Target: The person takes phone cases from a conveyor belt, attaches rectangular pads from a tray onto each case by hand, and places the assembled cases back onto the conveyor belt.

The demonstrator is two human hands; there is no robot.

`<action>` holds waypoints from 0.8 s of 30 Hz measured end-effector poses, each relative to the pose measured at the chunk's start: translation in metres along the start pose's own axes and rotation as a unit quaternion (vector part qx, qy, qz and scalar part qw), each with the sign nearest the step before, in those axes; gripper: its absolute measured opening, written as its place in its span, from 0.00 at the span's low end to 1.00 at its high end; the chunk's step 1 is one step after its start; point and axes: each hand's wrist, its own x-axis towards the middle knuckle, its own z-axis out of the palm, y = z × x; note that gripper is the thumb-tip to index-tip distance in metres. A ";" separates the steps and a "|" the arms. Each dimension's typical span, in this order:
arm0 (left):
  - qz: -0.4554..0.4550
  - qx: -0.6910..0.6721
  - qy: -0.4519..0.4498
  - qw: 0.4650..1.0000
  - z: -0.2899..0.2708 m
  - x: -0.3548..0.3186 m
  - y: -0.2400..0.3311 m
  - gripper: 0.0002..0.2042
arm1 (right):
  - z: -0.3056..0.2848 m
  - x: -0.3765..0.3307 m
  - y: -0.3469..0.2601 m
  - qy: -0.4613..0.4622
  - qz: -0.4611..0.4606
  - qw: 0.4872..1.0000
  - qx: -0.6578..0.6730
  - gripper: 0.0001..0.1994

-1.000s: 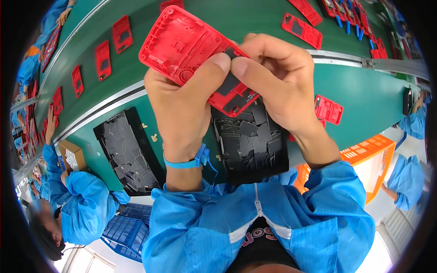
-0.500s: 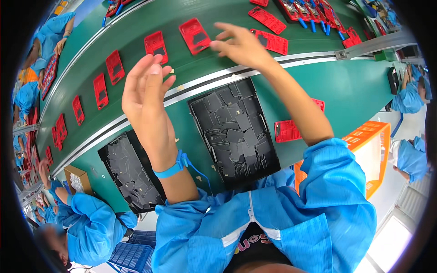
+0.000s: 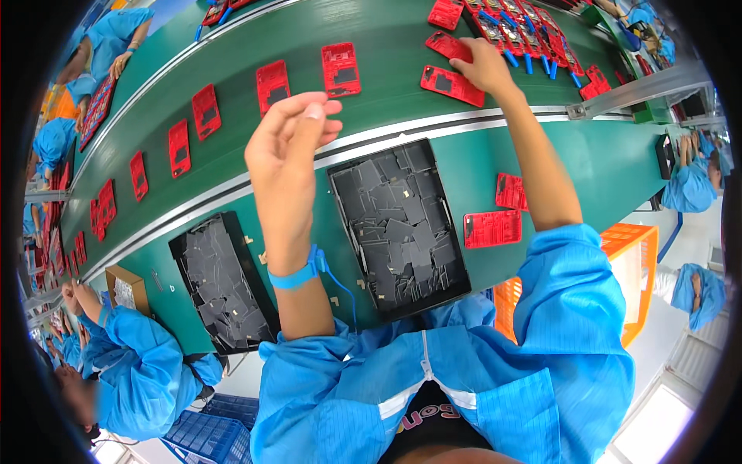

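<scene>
At the far right of the green belt, my right hand (image 3: 485,68) has its thumb and fingers closed on the end of a red plastic casing (image 3: 447,45). Just below it lies another red casing (image 3: 454,85) with a dark patch. My left hand (image 3: 287,155), a blue strap on its wrist, hovers near the belt's front rail with curled fingers and the thumb against them. Whatever it may pinch is hidden. Beyond its fingertips are a red casing (image 3: 272,83) and a red casing (image 3: 342,66), both bearing dark pieces.
Before me stands a black tray (image 3: 466,271) of thin dark pieces, with a second black tray (image 3: 259,313) to its left. Two red casings (image 3: 492,230) lie right of the trays. A metal rail (image 3: 386,139) borders the belt. A co-worker (image 3: 143,371) sits at left.
My right hand has moved right, away from the middle casing, and closed on one farther right. That middle casing now lies straighter. My left hand has shifted slightly right.
</scene>
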 end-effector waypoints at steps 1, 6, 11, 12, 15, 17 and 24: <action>-0.007 0.012 0.000 1.000 -0.003 0.001 -0.002 0.15 | -0.006 0.005 -0.013 -0.006 -0.016 1.000 0.023 0.30; -0.106 -0.001 -0.014 0.994 0.010 0.003 -0.013 0.18 | -0.093 -0.043 -0.155 0.035 -0.156 0.956 0.248 0.32; -0.048 -0.052 0.014 0.997 -0.010 0.007 -0.019 0.13 | -0.110 -0.094 -0.206 0.090 -0.123 0.922 0.357 0.17; -0.032 -0.051 0.042 0.997 -0.019 0.007 -0.016 0.12 | -0.105 -0.103 -0.200 0.078 -0.080 0.928 0.355 0.12; -0.016 -0.076 0.051 0.996 -0.027 0.012 -0.008 0.11 | -0.093 -0.135 -0.195 -0.080 -0.235 0.953 0.172 0.08; -0.004 -0.117 0.011 0.993 -0.030 0.009 -0.002 0.11 | -0.090 -0.144 -0.211 -0.090 -0.246 0.957 0.124 0.07; -0.023 -0.159 -0.043 0.986 -0.020 -0.003 0.014 0.18 | -0.066 -0.144 -0.198 -0.080 -0.340 0.937 0.011 0.07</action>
